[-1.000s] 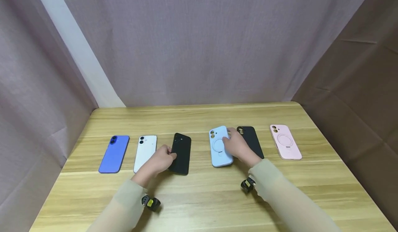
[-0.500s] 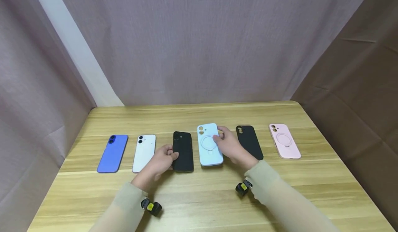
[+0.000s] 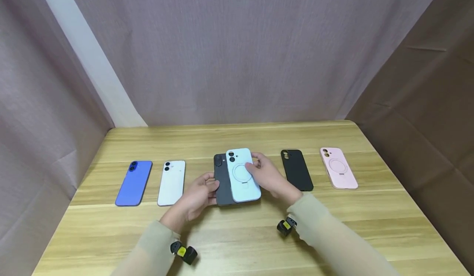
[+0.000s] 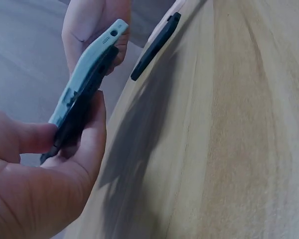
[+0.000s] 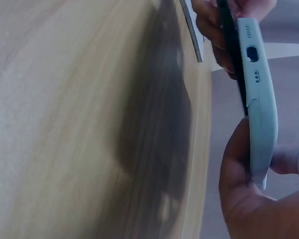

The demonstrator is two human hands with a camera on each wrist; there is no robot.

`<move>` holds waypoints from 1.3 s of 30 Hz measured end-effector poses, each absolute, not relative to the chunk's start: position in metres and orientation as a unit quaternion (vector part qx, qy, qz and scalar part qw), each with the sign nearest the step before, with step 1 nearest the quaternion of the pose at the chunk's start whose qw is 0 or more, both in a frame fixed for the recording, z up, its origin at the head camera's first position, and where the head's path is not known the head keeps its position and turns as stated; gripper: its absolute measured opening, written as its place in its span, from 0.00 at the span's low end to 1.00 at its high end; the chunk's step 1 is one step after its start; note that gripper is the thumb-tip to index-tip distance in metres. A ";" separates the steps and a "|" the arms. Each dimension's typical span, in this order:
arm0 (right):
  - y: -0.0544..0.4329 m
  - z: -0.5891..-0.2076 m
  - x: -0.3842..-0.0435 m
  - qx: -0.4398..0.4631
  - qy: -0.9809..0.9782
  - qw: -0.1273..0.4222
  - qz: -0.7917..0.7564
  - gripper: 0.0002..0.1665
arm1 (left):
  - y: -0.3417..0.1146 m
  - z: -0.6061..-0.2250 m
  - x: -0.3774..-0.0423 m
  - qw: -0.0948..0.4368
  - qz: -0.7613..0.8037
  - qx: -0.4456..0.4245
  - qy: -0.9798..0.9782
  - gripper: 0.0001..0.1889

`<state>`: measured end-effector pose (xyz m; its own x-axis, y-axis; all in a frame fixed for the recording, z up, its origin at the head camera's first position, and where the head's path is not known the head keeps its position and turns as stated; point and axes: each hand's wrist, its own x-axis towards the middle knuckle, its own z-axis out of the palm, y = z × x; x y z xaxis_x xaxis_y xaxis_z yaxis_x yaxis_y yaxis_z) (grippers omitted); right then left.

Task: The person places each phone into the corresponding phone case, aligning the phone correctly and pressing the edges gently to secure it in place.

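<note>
My left hand (image 3: 198,195) pinches the left edge of a black phone (image 3: 223,183), thumb on its back and fingers underneath. My right hand (image 3: 269,175) grips the right edge of a light blue phone case (image 3: 246,187) that has a ring on its back. In the head view the case overlaps the right part of the phone. Both wrist views show them raised off the table, the case (image 5: 261,112) lying over the phone (image 4: 82,117) at a slight angle. Cutouts for the port and speaker show along the case's bottom edge.
A blue phone (image 3: 134,183) and a white phone (image 3: 172,183) lie to the left on the wooden table (image 3: 237,243). To the right lie a black phone case (image 3: 297,170) and a pink phone case (image 3: 338,168). Curtains stand behind the table.
The right hand has carried the light blue case left until it overlaps the black phone. My left hand has lifted the phone and brought it slightly right.
</note>
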<state>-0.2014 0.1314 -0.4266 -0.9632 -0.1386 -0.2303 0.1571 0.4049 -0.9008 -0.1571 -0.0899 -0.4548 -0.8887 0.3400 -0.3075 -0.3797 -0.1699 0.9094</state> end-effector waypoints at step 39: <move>0.115 -0.421 -0.188 -0.037 0.857 0.128 -0.498 0.25 | -0.082 -0.454 -0.153 0.254 0.787 0.028 0.562 0.20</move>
